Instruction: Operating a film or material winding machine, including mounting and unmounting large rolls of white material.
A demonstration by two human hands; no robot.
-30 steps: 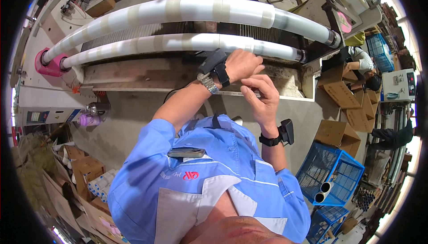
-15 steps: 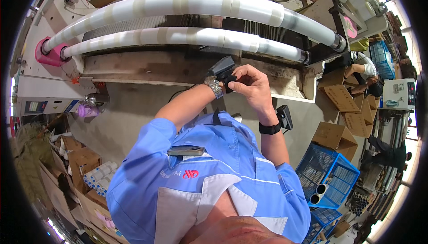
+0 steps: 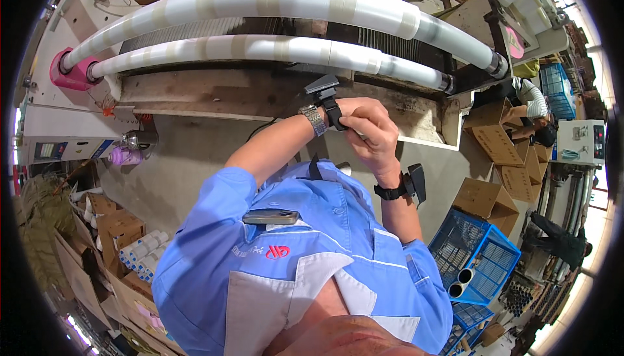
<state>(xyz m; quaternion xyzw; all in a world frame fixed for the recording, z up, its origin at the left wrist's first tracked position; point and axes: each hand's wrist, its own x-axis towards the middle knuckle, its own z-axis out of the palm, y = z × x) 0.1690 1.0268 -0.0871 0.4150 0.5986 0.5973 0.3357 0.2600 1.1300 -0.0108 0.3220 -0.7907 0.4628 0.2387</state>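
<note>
Just in front of the chest, near the middle of the scene, the right hand (image 3: 367, 131) is curling over the left wrist, its fingers closing together on the black strap (image 3: 333, 112) that is running around that wrist. A small black device (image 3: 322, 85) is sitting on the strap at the far side of the wrist, tilting up toward the rollers, and a metal watch (image 3: 313, 120) is lying just beside the strap on the near side, toward the elbow. The left hand itself is lying hidden under the right hand, so I cannot tell whether its fingers are apart or together. The left forearm is rising from the blue sleeve at the lower left and slanting up to the right; the right forearm is coming up from the lower right and bending at the wrist toward the left. A second black device (image 3: 413, 182) on its own strap is sitting on the right wrist, facing right. Beyond the hands, two long white rollers (image 3: 273, 49) are running left to right across a machine, with a worn wooden tray (image 3: 214, 96) just below them. Down at the right, a blue crate (image 3: 481, 258) is holding two white tubes.
</note>
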